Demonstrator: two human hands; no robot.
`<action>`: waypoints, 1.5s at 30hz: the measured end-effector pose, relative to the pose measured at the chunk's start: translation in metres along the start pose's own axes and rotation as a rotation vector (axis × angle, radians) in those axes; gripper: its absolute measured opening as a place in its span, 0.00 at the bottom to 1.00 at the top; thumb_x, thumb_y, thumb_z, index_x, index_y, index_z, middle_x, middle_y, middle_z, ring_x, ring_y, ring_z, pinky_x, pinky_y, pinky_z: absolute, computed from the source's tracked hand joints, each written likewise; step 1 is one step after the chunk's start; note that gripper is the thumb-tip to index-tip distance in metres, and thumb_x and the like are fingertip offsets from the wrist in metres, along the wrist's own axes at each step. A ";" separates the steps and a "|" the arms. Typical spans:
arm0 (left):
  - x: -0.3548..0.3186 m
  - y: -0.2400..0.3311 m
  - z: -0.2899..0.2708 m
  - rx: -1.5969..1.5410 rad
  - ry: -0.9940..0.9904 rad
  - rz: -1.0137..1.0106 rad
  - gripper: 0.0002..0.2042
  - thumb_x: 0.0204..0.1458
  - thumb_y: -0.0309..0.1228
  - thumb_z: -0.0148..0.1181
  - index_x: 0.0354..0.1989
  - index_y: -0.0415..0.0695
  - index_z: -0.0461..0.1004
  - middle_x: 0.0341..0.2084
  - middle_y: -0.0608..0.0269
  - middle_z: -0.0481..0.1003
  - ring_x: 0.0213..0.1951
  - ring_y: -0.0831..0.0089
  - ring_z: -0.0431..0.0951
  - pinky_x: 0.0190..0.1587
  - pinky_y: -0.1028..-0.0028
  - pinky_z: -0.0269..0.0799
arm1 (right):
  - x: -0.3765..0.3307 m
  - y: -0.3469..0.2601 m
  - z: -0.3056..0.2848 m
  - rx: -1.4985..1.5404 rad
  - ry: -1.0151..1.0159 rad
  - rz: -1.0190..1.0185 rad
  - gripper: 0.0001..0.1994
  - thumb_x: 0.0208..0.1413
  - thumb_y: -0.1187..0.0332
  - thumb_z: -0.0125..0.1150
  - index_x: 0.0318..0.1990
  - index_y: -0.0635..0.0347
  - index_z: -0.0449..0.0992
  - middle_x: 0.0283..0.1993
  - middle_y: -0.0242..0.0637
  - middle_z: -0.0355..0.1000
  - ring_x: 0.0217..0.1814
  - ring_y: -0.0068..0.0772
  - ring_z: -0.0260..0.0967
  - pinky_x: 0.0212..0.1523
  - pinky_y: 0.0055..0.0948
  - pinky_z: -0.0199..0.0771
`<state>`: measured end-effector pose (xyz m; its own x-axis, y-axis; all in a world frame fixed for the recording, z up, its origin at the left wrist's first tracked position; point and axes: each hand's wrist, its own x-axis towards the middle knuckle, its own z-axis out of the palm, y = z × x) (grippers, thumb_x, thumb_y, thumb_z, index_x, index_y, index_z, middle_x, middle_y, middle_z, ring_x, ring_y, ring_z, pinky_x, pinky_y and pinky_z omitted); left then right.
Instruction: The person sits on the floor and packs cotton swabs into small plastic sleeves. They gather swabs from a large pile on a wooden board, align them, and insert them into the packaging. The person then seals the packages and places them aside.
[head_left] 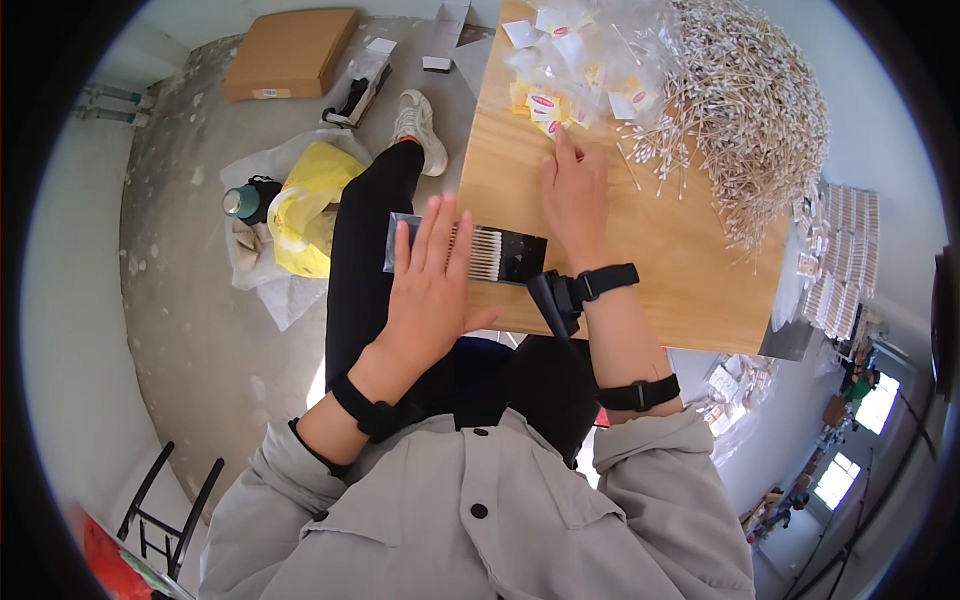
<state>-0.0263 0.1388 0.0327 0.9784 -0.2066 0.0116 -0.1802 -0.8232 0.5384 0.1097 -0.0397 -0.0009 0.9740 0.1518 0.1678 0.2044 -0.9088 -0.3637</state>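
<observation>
The left hand (432, 275) is lying flat and open, fingers spread, on a dark tray (466, 255) that is holding a row of cotton swabs (487, 250), and this tray is sitting at the near edge of the wooden table (640, 270), with its left end sticking out past the corner over the person's leg. The right hand (573, 190) is resting palm down further up the table, gripping nothing that I can see, its fingertips reaching to the heap of small clear packets with yellow and red labels (560, 60). I am judging that the main risk is the tray: because part of it is hanging off the table, a push or a lifted palm could be tipping it so the swabs are spilling onto the floor. The big pile of loose cotton swabs (745, 120) is lying just beside the right hand, so a wide move of the forearm could be sweeping some of them off the table or mixing them into the packets. The palm is hiding most of the tray, so I cannot tell how many swabs are lying under it or whether the row is even. The fingertips of the right hand are partly lost among the packets, and whether they are pinching one is not clear. The fisheye rim is bending and cutting off the far end of the table.
</observation>
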 end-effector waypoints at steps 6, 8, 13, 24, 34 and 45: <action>0.029 -0.034 -0.001 -0.245 0.203 -0.164 0.37 0.52 0.38 0.66 0.66 0.34 0.55 0.63 0.41 0.58 0.65 0.46 0.59 0.65 0.58 0.56 | -0.027 -0.005 -0.004 -0.141 -0.045 -0.258 0.24 0.56 0.67 0.59 0.61 0.60 0.68 0.41 0.47 0.65 0.46 0.47 0.65 0.44 0.42 0.70; 0.041 -0.041 0.001 -0.347 0.212 -0.214 0.29 0.57 0.37 0.60 0.62 0.33 0.60 0.56 0.42 0.67 0.59 0.48 0.67 0.61 0.63 0.63 | -0.030 -0.004 -0.003 -0.058 -0.034 -0.162 0.23 0.57 0.67 0.59 0.61 0.59 0.68 0.41 0.46 0.65 0.45 0.46 0.66 0.42 0.43 0.71; 0.070 -0.051 -0.004 -0.328 0.117 -0.195 0.26 0.58 0.38 0.58 0.60 0.34 0.64 0.54 0.45 0.71 0.58 0.54 0.71 0.58 0.65 0.66 | 0.000 0.006 0.000 -0.065 -0.032 0.008 0.21 0.59 0.65 0.56 0.61 0.54 0.69 0.41 0.44 0.65 0.43 0.45 0.68 0.40 0.44 0.72; 0.098 -0.055 0.023 -0.641 0.004 -0.316 0.26 0.57 0.40 0.56 0.60 0.35 0.66 0.50 0.46 0.74 0.53 0.55 0.74 0.56 0.65 0.68 | 0.001 0.005 0.000 0.047 -0.072 0.031 0.20 0.58 0.66 0.56 0.59 0.55 0.70 0.43 0.44 0.66 0.46 0.45 0.69 0.40 0.41 0.74; 0.101 -0.057 0.024 -0.659 0.007 -0.304 0.26 0.55 0.41 0.57 0.58 0.36 0.67 0.48 0.47 0.76 0.51 0.55 0.75 0.53 0.64 0.69 | -0.010 -0.009 -0.005 0.026 -0.064 -0.205 0.17 0.56 0.68 0.60 0.53 0.61 0.73 0.45 0.44 0.65 0.44 0.43 0.68 0.41 0.41 0.73; 0.099 -0.052 0.022 -0.750 -0.013 -0.370 0.26 0.55 0.40 0.58 0.58 0.36 0.67 0.45 0.49 0.77 0.49 0.57 0.77 0.52 0.66 0.70 | 0.050 -0.008 0.007 0.028 0.071 0.092 0.21 0.51 0.60 0.66 0.51 0.56 0.72 0.49 0.44 0.64 0.45 0.45 0.71 0.40 0.42 0.75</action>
<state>0.0772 0.1494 -0.0125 0.9590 -0.0020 -0.2833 0.2724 -0.2694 0.9237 0.1573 -0.0219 0.0036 0.9798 0.0392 0.1963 0.1176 -0.9064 -0.4058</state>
